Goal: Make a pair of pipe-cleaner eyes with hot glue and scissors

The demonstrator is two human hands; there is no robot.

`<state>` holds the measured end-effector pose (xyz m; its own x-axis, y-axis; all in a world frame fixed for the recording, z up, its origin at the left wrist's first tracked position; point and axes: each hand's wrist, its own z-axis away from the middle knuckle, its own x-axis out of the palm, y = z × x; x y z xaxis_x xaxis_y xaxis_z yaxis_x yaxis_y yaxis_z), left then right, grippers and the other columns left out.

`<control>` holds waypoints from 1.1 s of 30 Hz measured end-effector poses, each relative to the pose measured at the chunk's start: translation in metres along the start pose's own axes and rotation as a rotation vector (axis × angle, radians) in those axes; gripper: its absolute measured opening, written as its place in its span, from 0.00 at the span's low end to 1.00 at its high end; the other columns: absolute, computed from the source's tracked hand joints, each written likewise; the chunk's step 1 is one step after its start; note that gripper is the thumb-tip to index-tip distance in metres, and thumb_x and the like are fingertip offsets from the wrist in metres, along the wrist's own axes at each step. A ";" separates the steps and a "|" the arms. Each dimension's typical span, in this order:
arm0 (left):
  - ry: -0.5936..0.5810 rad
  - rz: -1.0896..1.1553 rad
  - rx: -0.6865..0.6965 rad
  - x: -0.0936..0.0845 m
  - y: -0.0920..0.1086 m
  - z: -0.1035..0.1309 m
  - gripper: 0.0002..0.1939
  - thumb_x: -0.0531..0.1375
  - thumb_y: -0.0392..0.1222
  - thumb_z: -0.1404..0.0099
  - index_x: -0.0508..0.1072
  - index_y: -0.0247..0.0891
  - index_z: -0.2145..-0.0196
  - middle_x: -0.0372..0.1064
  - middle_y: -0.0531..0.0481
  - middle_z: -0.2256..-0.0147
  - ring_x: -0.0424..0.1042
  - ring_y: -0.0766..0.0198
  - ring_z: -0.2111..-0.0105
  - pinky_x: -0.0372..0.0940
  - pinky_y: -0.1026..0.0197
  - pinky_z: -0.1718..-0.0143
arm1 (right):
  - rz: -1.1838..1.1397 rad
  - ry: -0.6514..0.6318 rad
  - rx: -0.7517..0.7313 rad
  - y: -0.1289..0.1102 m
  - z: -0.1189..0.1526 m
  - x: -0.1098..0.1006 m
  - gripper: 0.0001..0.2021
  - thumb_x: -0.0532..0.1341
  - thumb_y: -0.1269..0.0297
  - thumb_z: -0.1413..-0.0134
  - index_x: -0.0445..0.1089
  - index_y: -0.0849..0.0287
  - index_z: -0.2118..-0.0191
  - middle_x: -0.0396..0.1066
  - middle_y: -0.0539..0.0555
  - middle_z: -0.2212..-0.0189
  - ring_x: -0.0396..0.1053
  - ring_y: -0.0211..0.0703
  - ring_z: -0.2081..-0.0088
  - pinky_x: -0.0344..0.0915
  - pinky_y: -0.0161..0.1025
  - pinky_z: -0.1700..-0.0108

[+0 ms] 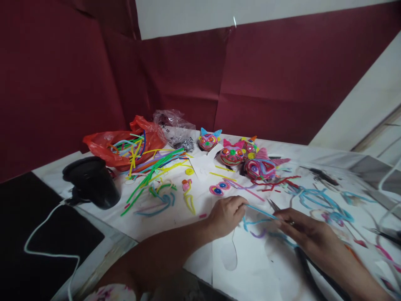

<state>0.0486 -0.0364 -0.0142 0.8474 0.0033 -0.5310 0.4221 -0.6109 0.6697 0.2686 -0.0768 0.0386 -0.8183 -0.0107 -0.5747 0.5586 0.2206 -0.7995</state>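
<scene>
A light blue pipe cleaner is stretched between my two hands. My left hand pinches one end of it, fingers closed. The other end is between the fingers of my right hand, which also holds black-handled pliers; their pointed metal tip shows above the fingers. More blue pipe cleaner pieces and a short curved purple piece lie on the white paper below. Just beyond my left hand rest two pink-rimmed eyes with blue centres.
Several colourful animal heads stand at the back. A red plastic bag and loose pipe cleaners lie left, behind a black lamp-like object with a white cable. Blue coils and another black-handled tool lie right.
</scene>
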 end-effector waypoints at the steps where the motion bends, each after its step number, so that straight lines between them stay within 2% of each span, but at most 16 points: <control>1: -0.002 0.021 -0.014 0.000 0.000 0.000 0.09 0.55 0.33 0.32 0.74 0.39 0.60 0.77 0.51 0.68 0.76 0.64 0.67 0.69 0.64 0.61 | -0.040 -0.028 0.015 -0.001 0.000 0.000 0.20 0.66 0.39 0.54 0.78 0.52 0.72 0.75 0.55 0.73 0.70 0.50 0.69 0.65 0.40 0.68; 4: -0.021 0.119 -0.071 -0.001 0.002 0.001 0.09 0.53 0.33 0.32 0.72 0.40 0.58 0.76 0.54 0.72 0.74 0.67 0.73 0.68 0.67 0.67 | -0.174 -0.076 0.072 -0.004 0.002 0.003 0.20 0.66 0.40 0.51 0.78 0.54 0.69 0.73 0.54 0.71 0.68 0.47 0.67 0.65 0.38 0.67; 8: -0.017 0.161 -0.079 -0.002 0.005 0.001 0.09 0.53 0.34 0.32 0.72 0.39 0.57 0.75 0.55 0.72 0.70 0.68 0.77 0.65 0.68 0.72 | -0.403 -0.045 0.137 -0.007 0.000 0.011 0.19 0.69 0.42 0.52 0.75 0.55 0.70 0.70 0.53 0.71 0.66 0.45 0.67 0.65 0.38 0.65; 11: 0.002 0.095 -0.072 -0.002 0.004 0.000 0.08 0.54 0.35 0.32 0.72 0.39 0.58 0.74 0.55 0.73 0.70 0.68 0.77 0.65 0.67 0.72 | -0.570 -0.084 0.173 -0.012 -0.002 0.015 0.20 0.70 0.43 0.53 0.74 0.56 0.71 0.71 0.55 0.71 0.69 0.51 0.61 0.67 0.43 0.59; 14: 0.024 0.047 -0.054 -0.003 0.001 0.000 0.09 0.55 0.35 0.32 0.73 0.39 0.58 0.71 0.55 0.75 0.69 0.67 0.76 0.65 0.66 0.71 | -0.659 -0.115 0.174 -0.019 -0.004 0.017 0.20 0.69 0.44 0.51 0.71 0.57 0.76 0.68 0.54 0.75 0.70 0.54 0.57 0.67 0.46 0.55; 17: 0.049 0.021 -0.045 -0.005 -0.002 -0.002 0.10 0.53 0.35 0.31 0.73 0.39 0.59 0.69 0.55 0.76 0.67 0.67 0.78 0.64 0.66 0.73 | -0.729 -0.067 0.193 -0.023 -0.003 0.018 0.22 0.69 0.45 0.49 0.67 0.57 0.80 0.62 0.51 0.80 0.69 0.49 0.62 0.66 0.45 0.56; 18: 0.065 0.011 -0.042 -0.006 -0.003 -0.003 0.10 0.52 0.34 0.31 0.73 0.39 0.59 0.69 0.55 0.76 0.67 0.67 0.78 0.64 0.66 0.73 | -0.762 -0.059 0.201 -0.024 -0.002 0.018 0.23 0.69 0.45 0.48 0.65 0.57 0.80 0.60 0.49 0.81 0.67 0.46 0.67 0.66 0.44 0.57; 20: 0.107 0.001 -0.040 -0.008 -0.004 -0.006 0.11 0.52 0.33 0.32 0.74 0.39 0.60 0.69 0.55 0.76 0.68 0.67 0.76 0.65 0.66 0.71 | -0.827 -0.064 0.225 -0.022 -0.001 0.017 0.23 0.69 0.45 0.49 0.64 0.57 0.78 0.55 0.46 0.83 0.58 0.38 0.75 0.65 0.40 0.66; 22: 0.149 0.025 -0.053 -0.011 -0.005 -0.009 0.11 0.52 0.33 0.32 0.74 0.38 0.60 0.70 0.54 0.76 0.69 0.67 0.76 0.66 0.66 0.71 | -0.854 -0.066 0.267 -0.018 0.000 0.014 0.22 0.70 0.45 0.51 0.64 0.56 0.76 0.49 0.43 0.83 0.47 0.33 0.80 0.54 0.33 0.77; 23: 0.159 0.058 -0.066 -0.011 -0.005 -0.011 0.11 0.52 0.33 0.32 0.74 0.38 0.60 0.70 0.55 0.76 0.68 0.68 0.77 0.65 0.67 0.72 | -0.852 -0.063 0.288 -0.015 0.001 0.013 0.22 0.71 0.44 0.52 0.64 0.56 0.75 0.47 0.42 0.83 0.44 0.32 0.80 0.49 0.32 0.79; 25: 0.154 0.154 -0.104 -0.012 -0.006 -0.012 0.11 0.52 0.35 0.32 0.74 0.38 0.59 0.69 0.56 0.77 0.66 0.69 0.80 0.63 0.68 0.76 | -0.844 -0.052 0.314 -0.010 0.001 0.010 0.23 0.72 0.44 0.55 0.64 0.56 0.74 0.46 0.42 0.82 0.43 0.31 0.80 0.45 0.31 0.80; 28: 0.119 0.256 -0.141 -0.011 -0.005 -0.012 0.11 0.53 0.38 0.32 0.74 0.36 0.59 0.69 0.56 0.77 0.65 0.70 0.81 0.62 0.68 0.77 | -0.859 -0.038 0.324 -0.008 0.002 0.006 0.22 0.73 0.44 0.57 0.66 0.57 0.73 0.49 0.43 0.82 0.45 0.31 0.80 0.47 0.31 0.79; 33: 0.056 0.138 -0.067 -0.006 -0.004 -0.008 0.11 0.55 0.33 0.36 0.76 0.37 0.58 0.74 0.53 0.74 0.71 0.67 0.75 0.67 0.66 0.71 | -0.881 -0.027 0.301 -0.017 0.004 0.005 0.22 0.73 0.44 0.60 0.72 0.58 0.72 0.49 0.43 0.83 0.43 0.30 0.81 0.45 0.32 0.80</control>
<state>0.0443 -0.0274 -0.0095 0.9147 -0.0323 -0.4029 0.3191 -0.5541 0.7689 0.2560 -0.0842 0.0487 -0.9624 -0.0776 0.2603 -0.2480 -0.1399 -0.9586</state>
